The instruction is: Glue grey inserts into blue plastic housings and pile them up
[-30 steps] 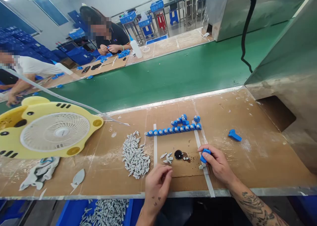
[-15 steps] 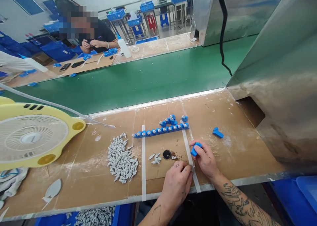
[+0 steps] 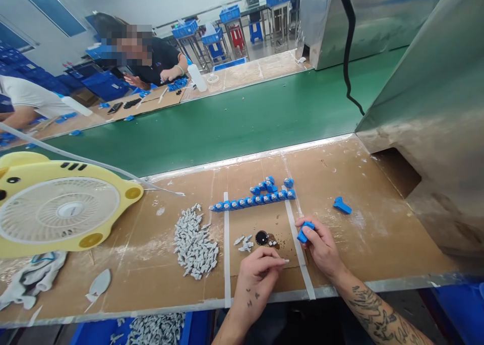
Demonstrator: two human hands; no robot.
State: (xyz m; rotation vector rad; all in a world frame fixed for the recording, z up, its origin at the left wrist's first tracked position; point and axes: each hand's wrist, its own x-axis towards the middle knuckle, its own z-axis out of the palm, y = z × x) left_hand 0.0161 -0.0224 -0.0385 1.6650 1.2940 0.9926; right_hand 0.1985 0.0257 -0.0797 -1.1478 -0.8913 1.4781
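My left hand (image 3: 260,274) pinches a small light-grey piece (image 3: 287,261) between thumb and forefinger, low over the cardboard near the table's front. To its right, my right hand (image 3: 321,246) is closed around a blue plastic part (image 3: 305,231). Just beyond my left hand sits a small round dish of dark liquid (image 3: 261,237), with tiny pale bits (image 3: 273,243) and a brown stain beside it. A few loose grey parts (image 3: 246,243) lie left of the dish. Farther back, a row of blue parts with grey tops (image 3: 253,201) stretches between two white tape strips.
A pile of grey parts (image 3: 194,241) lies left of the tape. Farther left are a yellow fan (image 3: 113,229) and a glove (image 3: 41,274). One blue part (image 3: 342,205) lies at right. A green conveyor belt (image 3: 234,118) runs behind; a person sits across it. Metal housing (image 3: 434,133) stands right.
My left hand has turned, and the small piece at its fingertips now shows. The right hand still holds the blue part. The camera view has shifted slightly left. The person opposite has lowered their hands.
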